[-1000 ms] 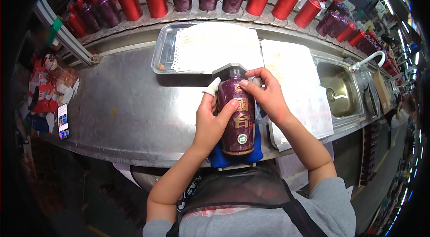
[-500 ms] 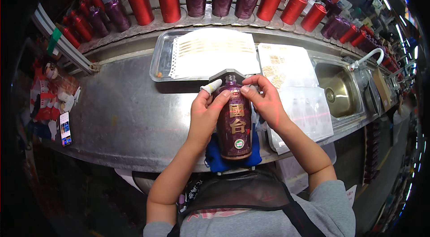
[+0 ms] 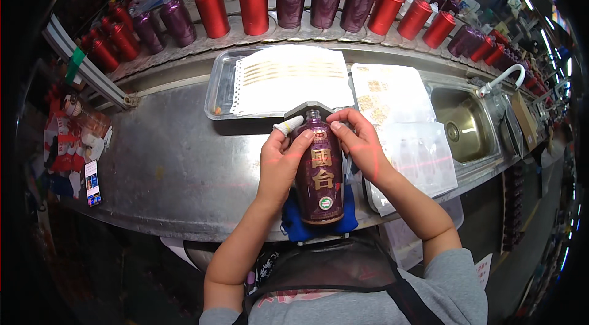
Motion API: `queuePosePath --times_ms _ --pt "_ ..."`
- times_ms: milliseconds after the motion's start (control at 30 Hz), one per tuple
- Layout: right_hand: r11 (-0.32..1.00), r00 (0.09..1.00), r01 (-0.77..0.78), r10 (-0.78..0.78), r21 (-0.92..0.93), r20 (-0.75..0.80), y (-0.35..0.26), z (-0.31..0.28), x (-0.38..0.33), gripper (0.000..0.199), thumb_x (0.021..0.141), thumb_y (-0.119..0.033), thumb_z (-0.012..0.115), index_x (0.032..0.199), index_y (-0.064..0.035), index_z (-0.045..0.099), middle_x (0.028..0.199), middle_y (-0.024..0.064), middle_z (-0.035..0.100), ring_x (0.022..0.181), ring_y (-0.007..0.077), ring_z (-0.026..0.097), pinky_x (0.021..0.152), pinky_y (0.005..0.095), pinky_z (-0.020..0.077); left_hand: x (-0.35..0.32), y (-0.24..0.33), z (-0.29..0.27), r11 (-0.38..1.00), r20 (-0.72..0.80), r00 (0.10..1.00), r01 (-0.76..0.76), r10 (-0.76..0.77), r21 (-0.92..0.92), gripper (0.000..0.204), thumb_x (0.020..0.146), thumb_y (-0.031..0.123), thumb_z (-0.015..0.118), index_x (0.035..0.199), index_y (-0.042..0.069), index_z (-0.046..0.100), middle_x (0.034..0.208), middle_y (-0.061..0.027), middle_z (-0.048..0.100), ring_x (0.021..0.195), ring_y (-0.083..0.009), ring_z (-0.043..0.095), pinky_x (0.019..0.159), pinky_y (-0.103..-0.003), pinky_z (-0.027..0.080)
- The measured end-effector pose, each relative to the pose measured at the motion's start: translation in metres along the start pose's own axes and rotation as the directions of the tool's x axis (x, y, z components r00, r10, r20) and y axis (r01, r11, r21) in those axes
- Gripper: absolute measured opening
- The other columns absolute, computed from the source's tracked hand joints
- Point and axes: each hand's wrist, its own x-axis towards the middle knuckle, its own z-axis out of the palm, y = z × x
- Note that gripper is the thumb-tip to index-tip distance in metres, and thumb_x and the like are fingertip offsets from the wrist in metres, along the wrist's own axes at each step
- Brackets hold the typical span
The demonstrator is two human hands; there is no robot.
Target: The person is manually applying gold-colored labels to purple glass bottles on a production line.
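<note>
A purple glass bottle (image 3: 319, 193) with gold lettering and a small round green-and-white sticker leans back on a blue cloth (image 3: 348, 211) at the bench's front edge. My left hand (image 3: 280, 162) is closed round its upper left side, thumb on the shoulder. One of its fingers wears a white finger cover (image 3: 288, 125). On the other side my right hand (image 3: 363, 147) grips the shoulder, with thumb and forefinger bent close to the uncapped neck. A dark angled rest (image 3: 310, 106) shows behind the neck. The fingers behind the bottle are hidden.
Beyond the bottle, a clear tray (image 3: 216, 88) holds white label sheets (image 3: 291, 79). More sheets (image 3: 423, 153) lie at the right, beside a steel sink (image 3: 463, 131) with a white tap (image 3: 503, 76). Red and purple bottles (image 3: 253, 7) line a conveyor at the back. A phone (image 3: 92, 184) sits at left.
The bottles on the conveyor have moved to the right. The whole view has shifted slightly. Both hands keep nearly the same hold on the purple bottle.
</note>
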Motion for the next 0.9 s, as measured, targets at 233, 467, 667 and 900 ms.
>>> queuePosePath --times_ms 233,467,667,900 --pt "0.999 1.0 0.008 -0.008 -0.039 0.014 -0.009 0.009 -0.003 0.032 0.087 -0.018 0.074 0.109 -0.0023 0.057 0.093 0.0069 0.062 0.079 0.0098 0.062 0.067 0.0233 0.0528 0.002 -0.008 -0.003 0.999 -0.01 1.0 -0.025 0.025 0.023 0.041 0.091 0.01 0.068 0.126 -0.004 0.053 0.111 -0.013 0.065 0.098 -0.0144 0.064 0.085 -0.026 0.052" --pt "0.999 0.998 -0.03 0.031 -0.015 0.051 -0.013 0.008 -0.004 0.029 0.088 -0.015 0.069 0.112 -0.0032 0.057 0.1 0.003 0.058 0.081 0.0062 0.059 0.07 0.0208 0.0491 0.002 -0.01 -0.001 0.998 -0.03 0.998 -0.047 0.048 0.037 0.033 0.092 0.012 0.066 0.121 -0.001 0.059 0.108 -0.0078 0.066 0.095 -0.0115 0.063 0.084 -0.025 0.051" --pt "1.0 0.999 -0.003 0.004 -0.029 0.039 -0.009 0.006 -0.004 0.027 0.088 -0.016 0.068 0.11 -0.0037 0.058 0.1 0.0029 0.057 0.085 0.0072 0.055 0.075 0.0227 0.0468 0.002 -0.01 -0.002 0.997 -0.029 0.999 -0.042 0.044 0.06 0.037 0.092 0.011 0.067 0.124 -0.003 0.056 0.11 -0.0109 0.066 0.097 -0.0128 0.064 0.084 -0.025 0.052" --pt "0.97 0.999 0.029 -0.033 -0.243 -0.012 -0.009 0.01 0.005 0.023 0.087 -0.02 0.069 0.101 -0.0032 0.062 0.089 0.0011 0.059 0.081 0.0075 0.052 0.072 0.0227 0.0442 0.002 -0.01 -0.006 1.0 -0.01 1.0 -0.022 0.023 0.01 0.043 0.091 0.011 0.068 0.128 -0.005 0.052 0.114 -0.0139 0.064 0.1 -0.0139 0.063 0.085 -0.025 0.052"
